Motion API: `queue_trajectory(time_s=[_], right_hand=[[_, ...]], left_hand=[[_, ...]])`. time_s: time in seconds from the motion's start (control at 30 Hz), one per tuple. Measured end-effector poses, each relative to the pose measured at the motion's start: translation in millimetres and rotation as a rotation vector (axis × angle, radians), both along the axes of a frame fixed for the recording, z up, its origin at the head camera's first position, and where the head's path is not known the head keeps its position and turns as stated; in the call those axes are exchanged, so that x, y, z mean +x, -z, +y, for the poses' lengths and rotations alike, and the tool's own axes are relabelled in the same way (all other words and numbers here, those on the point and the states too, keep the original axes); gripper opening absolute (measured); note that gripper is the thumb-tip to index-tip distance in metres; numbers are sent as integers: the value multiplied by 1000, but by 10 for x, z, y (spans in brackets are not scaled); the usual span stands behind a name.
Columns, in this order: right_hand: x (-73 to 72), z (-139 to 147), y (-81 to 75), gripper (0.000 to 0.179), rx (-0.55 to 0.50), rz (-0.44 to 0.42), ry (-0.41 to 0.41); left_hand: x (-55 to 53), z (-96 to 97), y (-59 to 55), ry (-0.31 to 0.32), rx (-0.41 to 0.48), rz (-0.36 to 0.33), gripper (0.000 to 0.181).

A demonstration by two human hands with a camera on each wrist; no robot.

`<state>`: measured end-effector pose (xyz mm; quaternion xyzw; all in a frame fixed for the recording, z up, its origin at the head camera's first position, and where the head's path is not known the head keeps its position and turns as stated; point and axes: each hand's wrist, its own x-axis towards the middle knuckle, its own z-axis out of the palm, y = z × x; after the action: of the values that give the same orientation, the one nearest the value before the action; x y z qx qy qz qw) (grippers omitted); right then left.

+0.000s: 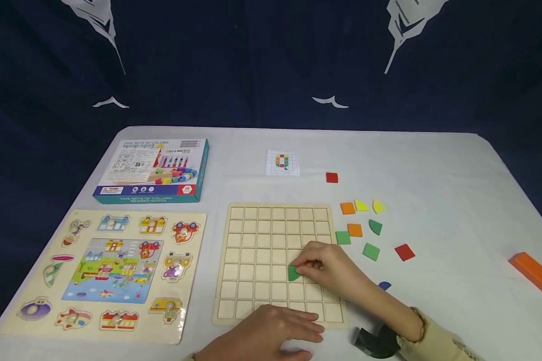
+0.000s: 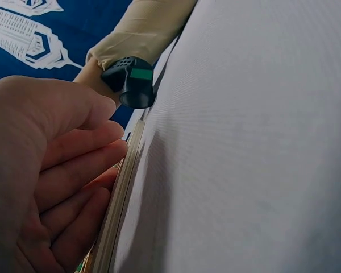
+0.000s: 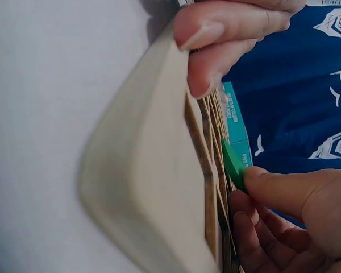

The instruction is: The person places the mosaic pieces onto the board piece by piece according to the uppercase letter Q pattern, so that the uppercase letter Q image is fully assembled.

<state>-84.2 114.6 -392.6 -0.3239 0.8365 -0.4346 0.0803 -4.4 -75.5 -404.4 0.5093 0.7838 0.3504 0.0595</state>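
Note:
A wooden grid board (image 1: 248, 256) lies flat on the table. Over its right half, my right hand (image 1: 331, 268) pinches a green tile (image 1: 292, 273) between thumb and fingertips; the fingers cover part of the tile's outline. In the right wrist view the green tile (image 3: 233, 165) is tilted, one edge at the grid. My left hand (image 1: 271, 333) rests at the board's near edge with loosely bent fingers and holds nothing. In the left wrist view the left hand (image 2: 51, 170) is beside the board's edge (image 2: 122, 193).
Loose tiles, including an orange square (image 1: 354, 230), a green square (image 1: 371, 251) and a red square (image 1: 405, 252), lie right of the board. A pattern card (image 1: 282, 162) is behind it. Left are a boxed toy (image 1: 151, 170) and a knob puzzle (image 1: 117, 281); far right, an orange block (image 1: 535, 272).

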Motion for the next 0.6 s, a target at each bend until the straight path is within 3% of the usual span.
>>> queue_trajectory(time_s=[0.23,0.4,0.6], right_hand=[[32,-1,-23,14,40,44,-22],[44,3,-61,17,66,61,-22],[27,-6,-47,17,49,46,3]], left_hand=[[-23,-4,29,41,2,18,30],[-32,27,27,12,10,2,20],[-31,25,7,-24,-5,-19,30]])
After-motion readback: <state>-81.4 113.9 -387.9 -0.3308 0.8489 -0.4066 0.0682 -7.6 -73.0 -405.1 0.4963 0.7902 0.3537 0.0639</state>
